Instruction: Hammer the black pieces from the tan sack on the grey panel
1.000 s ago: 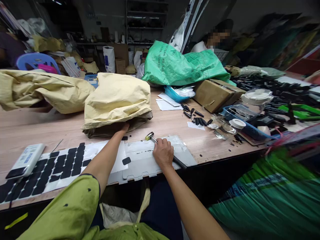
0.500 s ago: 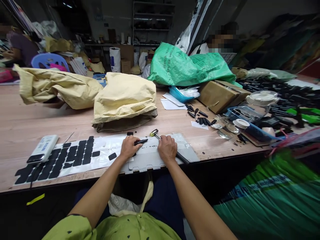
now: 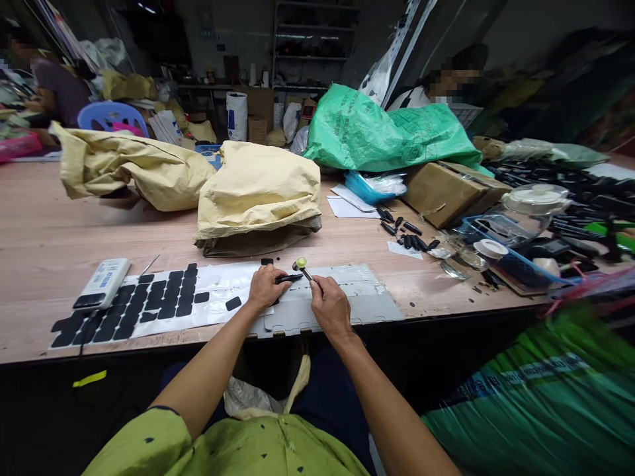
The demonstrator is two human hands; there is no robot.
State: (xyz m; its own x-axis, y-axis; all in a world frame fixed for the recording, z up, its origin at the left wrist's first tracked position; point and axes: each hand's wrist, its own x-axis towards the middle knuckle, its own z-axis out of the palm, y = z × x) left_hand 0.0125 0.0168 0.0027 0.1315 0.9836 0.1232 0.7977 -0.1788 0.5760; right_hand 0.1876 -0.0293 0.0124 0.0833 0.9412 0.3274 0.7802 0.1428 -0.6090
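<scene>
On the near edge of the bench, my left hand is closed round a small black plastic piece, whose slim end points right. My right hand grips a small hammer with a yellow-green face. The hammer head is close above the tip of the black piece; whether they touch I cannot tell. Most of the handle is hidden by the right hand. Both hands are over a flat grey board. To their left, a white sheet carries rows of black rounded-square pads.
A white device with a cable lies on the sheet's left end. Beige sacks, a green sack and a cardboard box line the back. Black pieces and a blue tray are right. Two people sit farther off.
The hammer has turned in my right hand: its head now sits nearer the black piece, and the handle end has gone out of sight. The whole view has shifted slightly.
</scene>
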